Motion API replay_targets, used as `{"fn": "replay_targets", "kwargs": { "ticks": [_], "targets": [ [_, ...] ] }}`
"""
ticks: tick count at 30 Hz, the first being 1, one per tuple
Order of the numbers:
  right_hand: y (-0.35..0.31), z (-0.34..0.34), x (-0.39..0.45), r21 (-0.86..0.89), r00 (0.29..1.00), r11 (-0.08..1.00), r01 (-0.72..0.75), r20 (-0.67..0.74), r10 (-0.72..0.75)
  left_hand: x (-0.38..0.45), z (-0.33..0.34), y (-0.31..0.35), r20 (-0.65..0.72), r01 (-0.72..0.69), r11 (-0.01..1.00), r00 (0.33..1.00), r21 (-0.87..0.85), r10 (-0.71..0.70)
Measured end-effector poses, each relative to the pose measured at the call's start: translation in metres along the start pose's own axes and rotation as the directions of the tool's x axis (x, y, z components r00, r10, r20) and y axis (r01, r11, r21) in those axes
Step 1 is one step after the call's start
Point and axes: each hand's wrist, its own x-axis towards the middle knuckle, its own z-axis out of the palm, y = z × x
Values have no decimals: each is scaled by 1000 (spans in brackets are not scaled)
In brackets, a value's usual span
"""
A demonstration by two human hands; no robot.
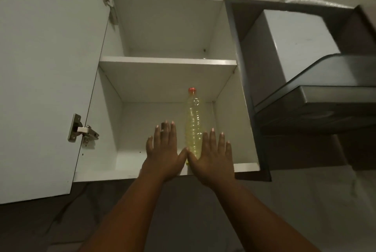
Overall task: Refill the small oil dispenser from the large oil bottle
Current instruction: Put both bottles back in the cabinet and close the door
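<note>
The task is only starting: the large oil bottle (pixel 194 123) is standing upright with its red cap (pixel 192 89) on, on the lower shelf (pixel 130 174) of the open wall cabinet, and no small dispenser is showing anywhere. The left hand (pixel 164 154) and right hand (pixel 213 160) are reaching up flat and spread, each grip open and holding nothing, the right one overlapping the bottle's base. Fetching, uncapping and pouring are all, I judge, waiting to be done.
</note>
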Motion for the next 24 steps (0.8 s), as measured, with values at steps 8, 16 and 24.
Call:
{"fn": "replay_targets", "kwargs": {
  "ticks": [8, 16, 24],
  "targets": [
    [4, -31, -57, -19, 970, 1000, -23, 244, 27, -55, -3, -5, -27, -134, 987, 990, 84, 137],
    [-7, -80, -114, -103, 985, 995, 2, 172, 16, -124, -46, -10, 18, -68, 987, 998, 148, 66],
    [-32, -167, -157, -116, 989, 986, 117, 103, -105, -172, -143, 13, -90, 28, 970, 996, 240, -6]
  ]
}}
